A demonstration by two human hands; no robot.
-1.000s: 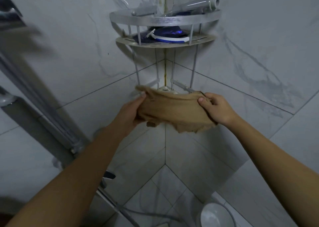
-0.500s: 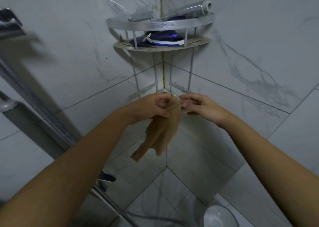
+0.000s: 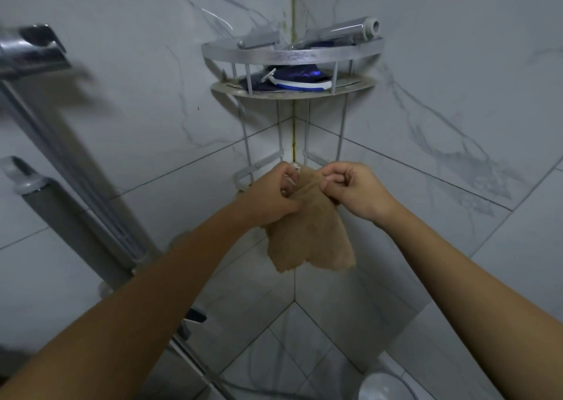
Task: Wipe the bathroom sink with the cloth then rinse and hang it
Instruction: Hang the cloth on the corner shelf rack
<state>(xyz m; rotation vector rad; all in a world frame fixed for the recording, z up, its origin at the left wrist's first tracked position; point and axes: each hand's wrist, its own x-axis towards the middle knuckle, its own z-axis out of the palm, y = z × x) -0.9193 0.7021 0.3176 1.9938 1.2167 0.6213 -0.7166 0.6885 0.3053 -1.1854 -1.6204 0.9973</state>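
The tan cloth (image 3: 310,241) hangs in the far tiled corner, its top edge bunched at the lowest rail of the corner rack (image 3: 292,56). The left hand (image 3: 274,195) has its grip clamped on the cloth's top left, fingers curled round it. The right hand (image 3: 358,192) pinches the top right, its grip likewise clamped on the fabric. A razor (image 3: 300,83) lies on the rack's shelf above, with a silver tube (image 3: 338,31) resting on the top rim.

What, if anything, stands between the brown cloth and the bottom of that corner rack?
Nothing visible does. The left hand and right hand pinch the top of the cloth right at the lower bars of the rack.
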